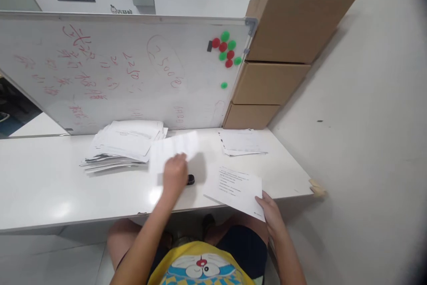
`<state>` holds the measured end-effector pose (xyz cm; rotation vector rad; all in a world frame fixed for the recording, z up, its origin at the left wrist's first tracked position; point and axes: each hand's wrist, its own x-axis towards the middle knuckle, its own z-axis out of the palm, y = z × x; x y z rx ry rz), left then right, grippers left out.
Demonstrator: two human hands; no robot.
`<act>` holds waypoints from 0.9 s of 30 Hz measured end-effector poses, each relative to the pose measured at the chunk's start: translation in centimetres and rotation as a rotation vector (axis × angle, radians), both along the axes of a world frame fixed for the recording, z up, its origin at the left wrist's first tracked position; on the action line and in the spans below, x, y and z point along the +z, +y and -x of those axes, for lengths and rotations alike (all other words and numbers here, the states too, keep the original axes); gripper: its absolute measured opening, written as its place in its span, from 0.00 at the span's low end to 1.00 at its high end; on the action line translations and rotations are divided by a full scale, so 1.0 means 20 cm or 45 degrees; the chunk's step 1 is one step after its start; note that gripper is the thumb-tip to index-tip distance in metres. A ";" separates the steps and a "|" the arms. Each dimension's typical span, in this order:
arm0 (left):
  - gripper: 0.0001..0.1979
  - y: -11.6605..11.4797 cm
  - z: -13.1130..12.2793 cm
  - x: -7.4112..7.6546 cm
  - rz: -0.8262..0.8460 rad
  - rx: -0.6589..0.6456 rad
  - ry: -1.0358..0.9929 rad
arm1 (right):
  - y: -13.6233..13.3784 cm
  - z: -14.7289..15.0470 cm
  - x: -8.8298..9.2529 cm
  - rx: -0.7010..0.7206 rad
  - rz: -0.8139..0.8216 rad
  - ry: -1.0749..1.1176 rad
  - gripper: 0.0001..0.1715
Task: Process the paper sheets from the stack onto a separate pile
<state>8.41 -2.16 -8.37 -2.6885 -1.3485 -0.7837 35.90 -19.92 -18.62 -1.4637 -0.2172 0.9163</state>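
Note:
My left hand (175,173) is closed on a motion-blurred sheet of paper (167,149), raised over the white table. Partly behind that hand lies a small black object (191,180), too covered to name. My right hand (271,210) grips the near right corner of a printed sheet (238,189), thumb on top. This sheet is tilted over the table's front edge, and a second paper edge shows beneath it. To the left of the blurred sheet lies a thick, uneven stack of papers (128,142). A smaller pile of papers (243,142) rests at the back right.
A whiteboard (196,107) with red writing and red and green magnets stands along the back of the table (110,196). Several cardboard boxes (267,82) are stacked at its right, beside the wall (367,142). A beige corner guard (317,188) covers the table's right corner.

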 end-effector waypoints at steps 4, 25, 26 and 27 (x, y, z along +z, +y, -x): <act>0.17 -0.42 -0.40 -0.21 0.029 -0.508 0.092 | 0.01 0.04 0.04 0.016 -0.075 0.001 0.28; 0.13 -0.20 -0.31 -0.23 0.999 -0.471 -1.212 | 0.13 0.02 0.04 -0.071 -0.543 -0.365 0.16; 0.14 -0.22 -0.31 -0.24 1.011 -0.464 -1.218 | 0.13 0.05 0.03 -0.070 -0.556 -0.396 0.14; 0.15 -0.24 -0.30 -0.25 1.020 -0.441 -1.234 | 0.13 0.06 0.03 -0.071 -0.560 -0.430 0.12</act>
